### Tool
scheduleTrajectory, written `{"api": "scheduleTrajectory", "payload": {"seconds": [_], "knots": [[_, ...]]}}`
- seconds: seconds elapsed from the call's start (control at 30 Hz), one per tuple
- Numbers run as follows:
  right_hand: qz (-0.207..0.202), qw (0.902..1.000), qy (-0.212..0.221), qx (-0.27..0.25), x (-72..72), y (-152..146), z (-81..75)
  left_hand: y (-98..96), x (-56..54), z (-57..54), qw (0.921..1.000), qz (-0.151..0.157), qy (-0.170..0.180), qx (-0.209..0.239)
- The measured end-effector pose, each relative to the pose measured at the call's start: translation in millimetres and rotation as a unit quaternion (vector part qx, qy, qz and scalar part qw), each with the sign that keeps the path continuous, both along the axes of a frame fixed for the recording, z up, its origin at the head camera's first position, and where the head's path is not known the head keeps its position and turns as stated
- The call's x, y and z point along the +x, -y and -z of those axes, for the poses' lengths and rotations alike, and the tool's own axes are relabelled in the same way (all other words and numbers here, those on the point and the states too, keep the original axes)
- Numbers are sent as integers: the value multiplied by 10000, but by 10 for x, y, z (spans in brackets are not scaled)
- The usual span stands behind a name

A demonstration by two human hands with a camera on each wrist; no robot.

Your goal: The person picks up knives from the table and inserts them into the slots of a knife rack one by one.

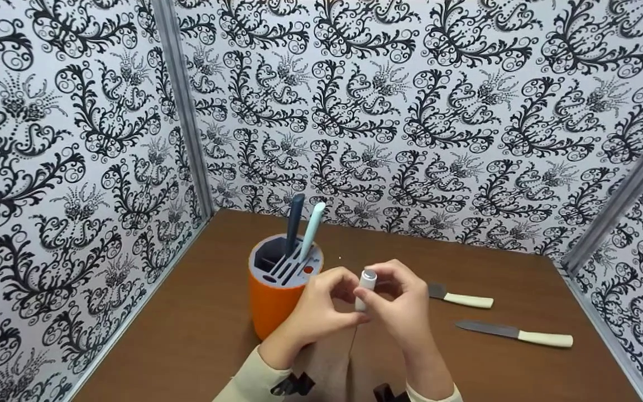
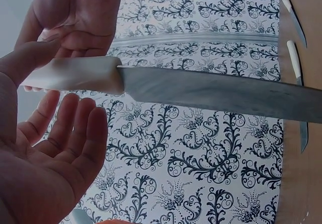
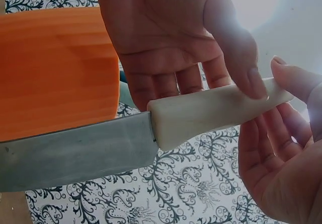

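A large kitchen knife (image 2: pixel 221 90) with a cream handle (image 1: pixel 362 304) and a broad metal blade (image 3: pixel 80 153) is held upright, blade down, above the table. My right hand (image 1: pixel 402 307) pinches the handle near its end, with the thumb (image 1: pixel 370 298) on the near side. My left hand (image 1: pixel 321 307) holds the same handle from the other side, its thumb laid on it and its fingers loosely bent. Just left of the hands stands an orange knife block (image 1: pixel 277 304) with a grey slotted top. A dark blue handle (image 1: pixel 294 223) and a light teal handle (image 1: pixel 312 229) stick up from it.
Two cream-handled knives lie on the brown table (image 1: pixel 198 335) to the right: one farther back (image 1: pixel 469 300), partly behind my right hand, and one nearer (image 1: pixel 545 338). Patterned walls (image 1: pixel 366 111) enclose the table at left, back and right.
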State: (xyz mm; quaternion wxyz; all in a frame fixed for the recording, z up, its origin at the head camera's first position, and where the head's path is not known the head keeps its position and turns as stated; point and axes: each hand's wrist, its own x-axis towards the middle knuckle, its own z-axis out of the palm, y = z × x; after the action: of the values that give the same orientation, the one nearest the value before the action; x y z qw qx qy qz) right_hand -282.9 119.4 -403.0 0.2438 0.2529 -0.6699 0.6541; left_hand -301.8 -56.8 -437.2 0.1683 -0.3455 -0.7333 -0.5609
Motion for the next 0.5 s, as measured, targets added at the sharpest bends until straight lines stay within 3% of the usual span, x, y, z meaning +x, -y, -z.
{"api": "scheduleTrajectory", "payload": {"seconds": [0.23, 0.5], "knots": [[44, 9999, -105, -46, 25, 28, 3, -21, -10, 5, 10000, 0, -86, -8], [50, 9998, -174, -53, 41, 30, -8, -33, -18, 32, 9999, 91, 73, 95]]}}
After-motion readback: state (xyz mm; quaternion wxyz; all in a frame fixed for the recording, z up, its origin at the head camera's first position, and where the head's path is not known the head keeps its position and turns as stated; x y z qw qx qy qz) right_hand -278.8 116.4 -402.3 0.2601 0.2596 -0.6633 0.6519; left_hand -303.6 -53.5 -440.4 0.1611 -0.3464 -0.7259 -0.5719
